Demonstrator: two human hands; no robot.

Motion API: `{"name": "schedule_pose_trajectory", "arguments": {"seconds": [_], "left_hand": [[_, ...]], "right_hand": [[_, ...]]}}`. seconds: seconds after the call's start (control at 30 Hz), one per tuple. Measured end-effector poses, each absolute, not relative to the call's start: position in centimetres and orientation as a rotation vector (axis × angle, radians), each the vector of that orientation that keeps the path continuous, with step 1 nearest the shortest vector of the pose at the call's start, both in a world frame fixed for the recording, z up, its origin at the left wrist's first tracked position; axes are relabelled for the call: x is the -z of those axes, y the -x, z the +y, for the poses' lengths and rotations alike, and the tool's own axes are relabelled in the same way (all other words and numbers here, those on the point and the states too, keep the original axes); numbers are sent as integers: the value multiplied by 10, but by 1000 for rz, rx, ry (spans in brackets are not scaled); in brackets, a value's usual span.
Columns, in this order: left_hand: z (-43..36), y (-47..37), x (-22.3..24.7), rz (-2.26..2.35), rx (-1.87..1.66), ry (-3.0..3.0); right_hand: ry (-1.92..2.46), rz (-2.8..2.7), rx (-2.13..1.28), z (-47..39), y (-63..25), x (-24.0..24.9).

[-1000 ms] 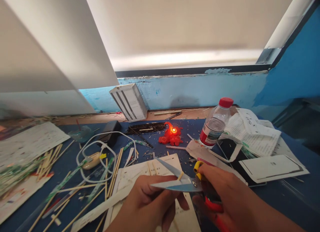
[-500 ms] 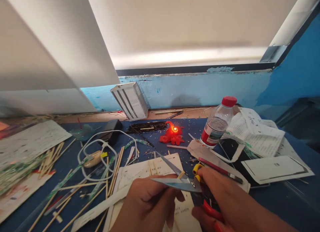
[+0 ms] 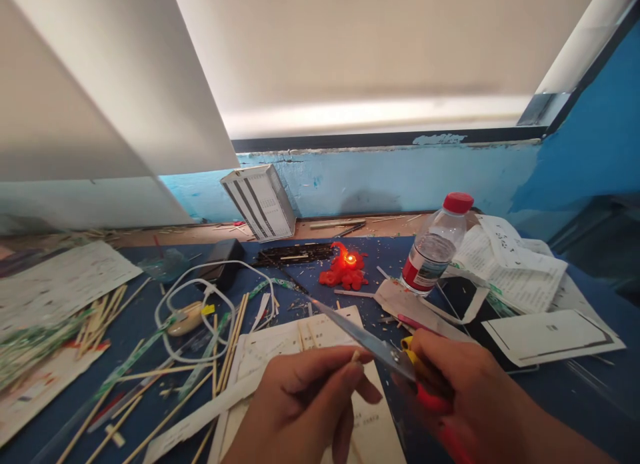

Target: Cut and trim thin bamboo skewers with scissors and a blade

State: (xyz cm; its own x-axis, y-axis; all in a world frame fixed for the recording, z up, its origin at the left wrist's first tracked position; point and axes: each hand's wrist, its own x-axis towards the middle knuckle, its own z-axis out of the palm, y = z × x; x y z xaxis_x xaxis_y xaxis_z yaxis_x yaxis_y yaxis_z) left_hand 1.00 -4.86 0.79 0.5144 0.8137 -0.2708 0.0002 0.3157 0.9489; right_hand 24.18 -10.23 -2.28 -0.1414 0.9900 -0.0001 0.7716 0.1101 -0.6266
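Observation:
Between the thumb and forefinger of my left hand (image 3: 315, 397) I pinch a short piece of wooden stick (image 3: 356, 357); only its pale end shows. My right hand (image 3: 470, 391) is wrapped round the red and yellow handles of a pair of scissors (image 3: 367, 337). The scissor blades look closed together and point to the upper left, just beyond my left fingertips. Under my left hand lies a sheet of printed paper (image 3: 325, 324). A lit red candle (image 3: 345, 267) with a lumpy waxy base burns behind the scissor tips.
A water bottle (image 3: 436, 244) with a red cap stands right of the candle, beside folded papers (image 3: 510, 264). Several thin wooden sticks (image 3: 165, 411) and a coiled white cable (image 3: 165, 297) lie on the left. A white box (image 3: 260, 204) leans at the wall.
The scissor blades, apart around the stick piece before, are now together. My right hand has moved slightly right and down with them. The stick end shows less above my left fingers.

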Motion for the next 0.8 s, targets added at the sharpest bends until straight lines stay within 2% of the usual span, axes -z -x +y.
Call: {"name": "schedule_pose_trajectory", "arguments": {"seconds": [0.23,0.53,0.8], "left_hand": [[-40,-14,-3,770,-756,-1033],[-24,-11,2,934,-1093,-880],[-28,-13,-11,769,-1023,-636]], "right_hand": [[1760,-1874,-688,-96,-243,35],[1568,-1444,-1195,-95,-233,32],[1463,-1122,-1320,-87,-236,27]]}}
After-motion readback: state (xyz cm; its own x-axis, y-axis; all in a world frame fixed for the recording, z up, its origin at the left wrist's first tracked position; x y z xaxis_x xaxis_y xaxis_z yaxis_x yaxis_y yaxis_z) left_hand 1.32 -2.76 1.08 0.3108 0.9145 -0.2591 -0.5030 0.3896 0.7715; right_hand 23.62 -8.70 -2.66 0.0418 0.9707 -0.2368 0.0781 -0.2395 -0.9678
